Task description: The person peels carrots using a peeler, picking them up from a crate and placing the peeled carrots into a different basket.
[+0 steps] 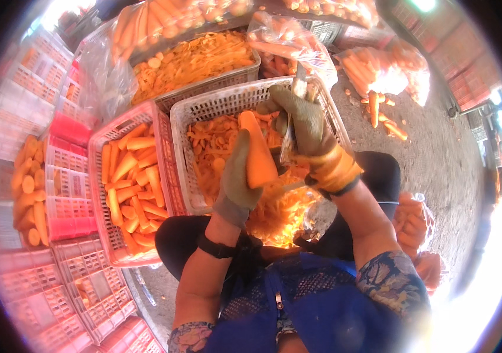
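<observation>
My gloved left hand (238,176) grips a thick peeled carrot (257,152), its narrower end pointing up and away from me. To the right, my gloved right hand (301,117) is closed around a tool with a flat metal blade (299,81) that sticks up past the fingers; the tool's lower part is partly hidden by the glove. Both hands are over a pale plastic crate (222,102) holding carrot peelings and cut pieces (209,145). More peelings (277,216) lie in a heap between my knees, below the carrot.
A pink crate (96,176) of peeled carrots stands at the left. Beyond the pale crate is another crate (215,81) full of peelings. Bagged carrots (290,37) lie at the back, with loose carrots (374,108) on the floor at right. Stacked crates (72,189) line the far left.
</observation>
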`<state>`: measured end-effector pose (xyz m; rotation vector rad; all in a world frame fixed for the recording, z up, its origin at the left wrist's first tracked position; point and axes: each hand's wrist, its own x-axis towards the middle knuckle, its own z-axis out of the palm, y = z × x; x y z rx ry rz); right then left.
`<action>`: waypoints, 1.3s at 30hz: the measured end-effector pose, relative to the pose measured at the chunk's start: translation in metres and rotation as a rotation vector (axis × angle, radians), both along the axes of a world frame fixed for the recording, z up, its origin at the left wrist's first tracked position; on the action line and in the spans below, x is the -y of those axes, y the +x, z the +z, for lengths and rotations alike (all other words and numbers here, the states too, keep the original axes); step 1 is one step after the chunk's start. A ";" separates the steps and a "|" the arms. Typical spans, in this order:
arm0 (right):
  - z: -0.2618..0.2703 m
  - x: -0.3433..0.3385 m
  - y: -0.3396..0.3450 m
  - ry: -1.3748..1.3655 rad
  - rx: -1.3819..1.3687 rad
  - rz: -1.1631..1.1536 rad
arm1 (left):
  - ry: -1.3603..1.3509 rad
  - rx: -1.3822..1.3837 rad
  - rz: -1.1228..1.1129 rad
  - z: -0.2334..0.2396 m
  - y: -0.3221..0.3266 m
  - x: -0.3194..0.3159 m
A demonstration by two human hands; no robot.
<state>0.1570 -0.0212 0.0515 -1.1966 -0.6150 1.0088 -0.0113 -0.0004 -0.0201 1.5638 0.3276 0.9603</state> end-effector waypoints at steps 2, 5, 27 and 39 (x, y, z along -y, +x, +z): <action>-0.001 0.012 -0.015 0.016 0.005 0.087 | 0.029 -0.013 0.078 0.000 0.008 0.002; -0.008 0.003 -0.033 -0.069 0.105 0.223 | -0.841 0.309 -0.073 0.000 0.019 0.005; -0.043 -0.062 -0.016 0.140 0.008 0.053 | -0.103 -0.202 0.273 -0.019 0.006 0.002; -0.022 -0.033 -0.004 0.214 -0.106 -0.006 | -0.929 0.253 -0.006 0.010 -0.003 -0.015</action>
